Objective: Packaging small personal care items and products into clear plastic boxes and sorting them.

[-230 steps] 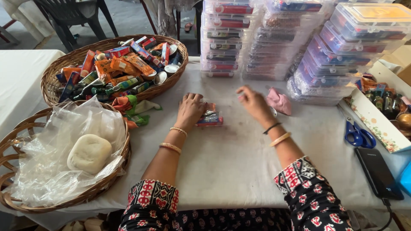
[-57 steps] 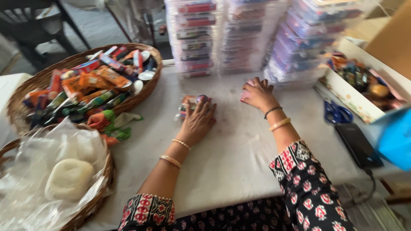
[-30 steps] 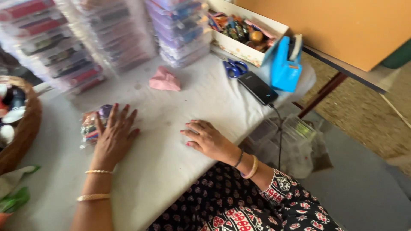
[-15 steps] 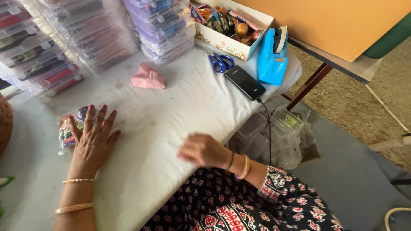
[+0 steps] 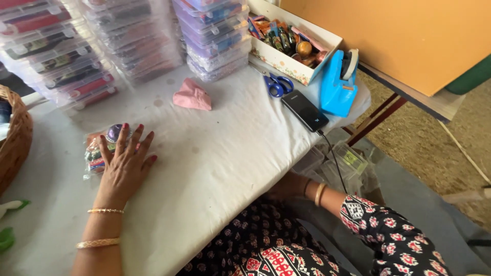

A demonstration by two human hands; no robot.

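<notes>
Right hand [image 5: 289,186] dropped under table [image 5: 215,168] — left grip [image 5: 124,166] flat on packet [image 5: 97,148].

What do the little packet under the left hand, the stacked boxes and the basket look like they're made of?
The packet under the left hand looks like thin clear plastic film: glossy, crinkled, contents showing through. The stacked boxes seem to be rigid clear plastic, with see-through walls and clip lids. The basket appears to be woven wicker, brown and matte.

A small clear plastic packet [image 5: 99,148] of mixed colourful items, with a round dark purple piece at its top, lies flat on the white-covered bench [image 5: 230,158] at the left of the frame, partly hidden under spread fingers.
</notes>
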